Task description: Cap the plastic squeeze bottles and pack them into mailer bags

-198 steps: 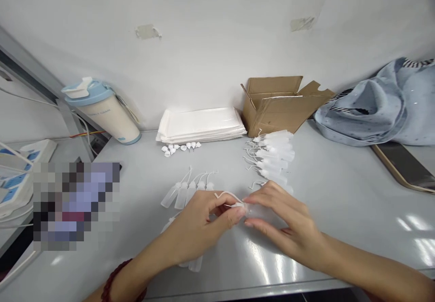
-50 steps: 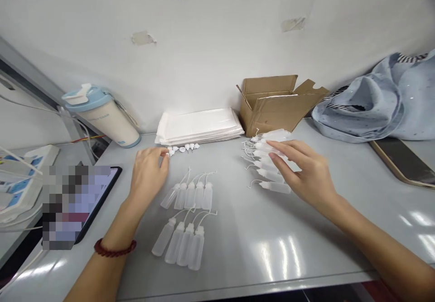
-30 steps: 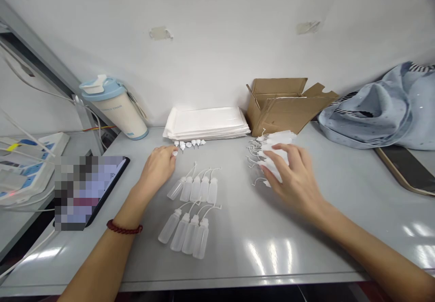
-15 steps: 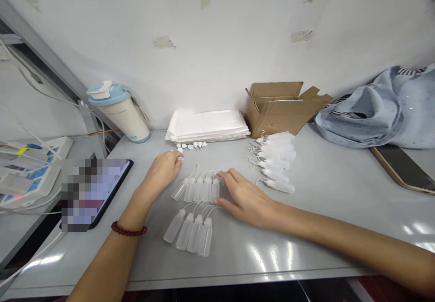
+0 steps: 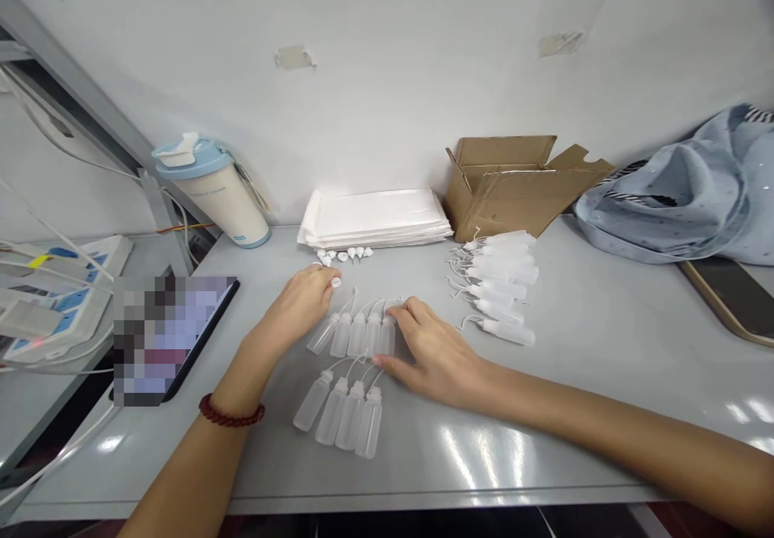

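Note:
My left hand (image 5: 301, 306), with a red braided bracelet at the wrist, pinches a small white cap (image 5: 336, 282). Several other white caps (image 5: 343, 256) lie just beyond it. My right hand (image 5: 436, 352) has thumb and index finger apart, beside the rightmost bottle (image 5: 388, 336) of an upper row of translucent bottles; whether it touches that bottle is unclear. Nearer the table's front edge is a lower row of larger-looking bottles (image 5: 349, 419). Thin tubes run from the bottle tops. Another pile of such bottles (image 5: 501, 268) lies to the right.
White flat packs (image 5: 375, 214) are stacked by the wall, beside an open cardboard box (image 5: 513, 199). A tumbler (image 5: 225, 203), a phone (image 5: 181, 336) and a power strip (image 5: 78, 304) are at left. Blue cloth (image 5: 677, 199) and another phone (image 5: 731, 300) are at right.
My left hand has moved slightly right, and the white cap at its fingertips shows more clearly. My right thumb has shifted a little left. The camera view has shifted slightly.

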